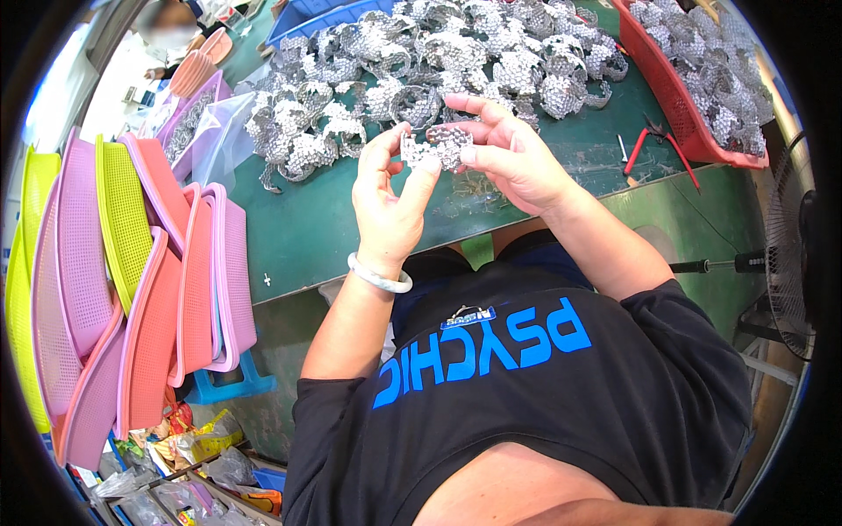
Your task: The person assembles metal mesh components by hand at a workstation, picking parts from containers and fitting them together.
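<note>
Between my two hands, just above the near edge of the green table (307,237), is a curved silver metal piece with a honeycomb-like pattern (449,147). My left hand (390,193) pinches its left end between thumb and fingers; a pale bangle circles that wrist. The right hand (517,162) grips the other end with thumb and index finger, its other fingers spread. Right beyond my hands lies a wide heap of similar silver pieces (456,53), many bent into rings or arcs.
Red-handled pliers (649,145) lie right, near a red basket (675,96) of silver pieces. Stacked pink, purple and green baskets (158,289) stand left. A purple basket (189,123) holds small metal parts. A fan (789,245) stands at far right. Another person (171,22) sits far left.
</note>
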`<action>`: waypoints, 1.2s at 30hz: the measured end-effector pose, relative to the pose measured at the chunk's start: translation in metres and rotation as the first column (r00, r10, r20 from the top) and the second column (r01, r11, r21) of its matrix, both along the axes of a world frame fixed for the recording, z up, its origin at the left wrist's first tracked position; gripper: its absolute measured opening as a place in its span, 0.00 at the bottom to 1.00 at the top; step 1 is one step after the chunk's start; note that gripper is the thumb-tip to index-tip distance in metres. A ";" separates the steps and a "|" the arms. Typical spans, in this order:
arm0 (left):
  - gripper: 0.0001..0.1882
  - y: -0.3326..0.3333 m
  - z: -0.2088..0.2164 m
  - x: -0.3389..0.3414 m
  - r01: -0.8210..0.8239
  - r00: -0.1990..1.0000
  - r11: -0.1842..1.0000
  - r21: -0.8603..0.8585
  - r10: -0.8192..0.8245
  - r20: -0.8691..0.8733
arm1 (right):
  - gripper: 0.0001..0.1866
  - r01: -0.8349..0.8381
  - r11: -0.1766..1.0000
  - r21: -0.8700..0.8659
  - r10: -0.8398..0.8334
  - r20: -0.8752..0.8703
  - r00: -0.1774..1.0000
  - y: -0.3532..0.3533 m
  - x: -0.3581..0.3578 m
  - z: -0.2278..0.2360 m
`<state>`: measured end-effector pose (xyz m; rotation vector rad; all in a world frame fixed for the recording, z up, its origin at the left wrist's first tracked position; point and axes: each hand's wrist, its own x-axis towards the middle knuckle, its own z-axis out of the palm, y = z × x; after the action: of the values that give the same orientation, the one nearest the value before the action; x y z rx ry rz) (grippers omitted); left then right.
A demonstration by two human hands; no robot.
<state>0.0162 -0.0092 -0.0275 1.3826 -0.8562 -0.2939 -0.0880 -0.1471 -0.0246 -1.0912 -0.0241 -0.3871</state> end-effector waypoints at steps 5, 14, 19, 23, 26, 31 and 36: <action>0.26 -0.006 0.000 -0.007 -0.012 0.998 0.992 -0.126 0.004 -0.070 | 0.31 -0.046 0.999 0.019 0.046 0.022 0.999 -0.001 0.002 -0.002; 0.27 -0.006 -0.002 -0.008 -0.160 0.925 0.979 -0.124 0.192 0.329 | 0.30 -0.054 0.998 0.016 0.054 -0.001 0.999 0.001 0.005 -0.004; 0.27 -0.004 0.004 -0.010 -0.197 0.834 0.973 -0.122 0.232 0.501 | 0.30 -0.042 0.999 -0.031 0.041 -0.014 0.999 0.001 0.002 0.001; 0.27 -0.006 0.005 -0.011 -0.238 0.748 0.964 -0.118 0.259 0.612 | 0.31 -0.005 0.993 -0.119 0.000 -0.036 0.999 0.003 0.001 0.007; 0.27 -0.006 0.006 -0.013 -0.249 0.696 0.960 -0.125 0.267 0.667 | 0.33 0.019 0.983 -0.184 -0.027 -0.042 0.999 0.004 0.002 0.008; 0.28 -0.005 0.005 -0.013 -0.220 0.643 0.965 -0.144 0.255 0.722 | 0.35 0.037 0.970 -0.242 -0.058 -0.080 0.995 0.004 0.002 0.008; 0.34 -0.005 0.005 -0.012 -0.248 0.608 0.961 -0.124 0.254 0.752 | 0.35 -0.004 0.987 -0.159 -0.004 -0.049 0.999 0.003 0.003 0.009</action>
<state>0.0044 -0.0139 -0.0229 1.6124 -1.3261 0.5827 -0.0853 -0.1436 -0.0155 -1.2587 -0.0116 -0.3627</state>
